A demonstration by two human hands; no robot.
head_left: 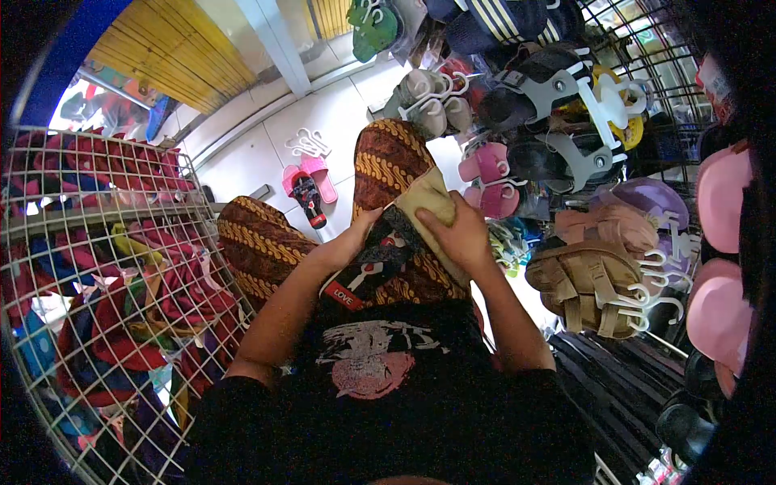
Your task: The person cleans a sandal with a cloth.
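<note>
On my lap lies a black sandal (pixel 378 257) with a red patch reading "LOVE" at its near end. My left hand (pixel 352 241) is closed on the sandal's left side. A beige cloth (pixel 427 192) hangs over my right knee and along the sandal's right edge, and my right hand (pixel 462 234) grips it with the thumb on top. The fingers beneath the cloth are hidden. Beyond my knees, a similar black sandal with a red end (pixel 307 199) rests on the floor against a pink sandal (pixel 322 176).
White shoe hangers (pixel 309 144) lie on the tiled floor (pixel 242 153). A wire grid rack (pixel 121 275) with colourful goods stands close at my left. To my right hang several sandals, among them brown sandals (pixel 586 283), pink sandals (pixel 485 166) and grey-black sandals (pixel 550 93).
</note>
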